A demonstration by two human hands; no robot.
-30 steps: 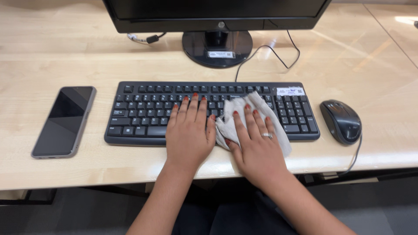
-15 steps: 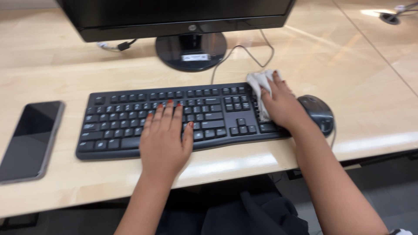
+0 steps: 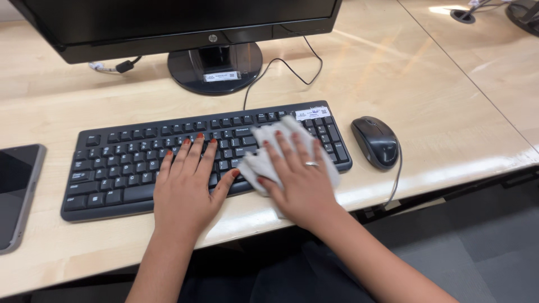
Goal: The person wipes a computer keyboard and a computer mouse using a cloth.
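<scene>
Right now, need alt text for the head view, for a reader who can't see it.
A person's right hand presses a crumpled light grey cloth onto the right part of a black computer keyboard while the left hand lies flat on the keys. The keyboard sits on a pale wooden desk between a dark smartphone and a black wired mouse, under a black monitor.

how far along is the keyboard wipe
Nothing shows which keys are already clean. In hand: the right hand presses a pale cloth flat on the right-centre keys of the black keyboard, while the left hand rests on the middle keys. The left rows lie uncovered.
</scene>
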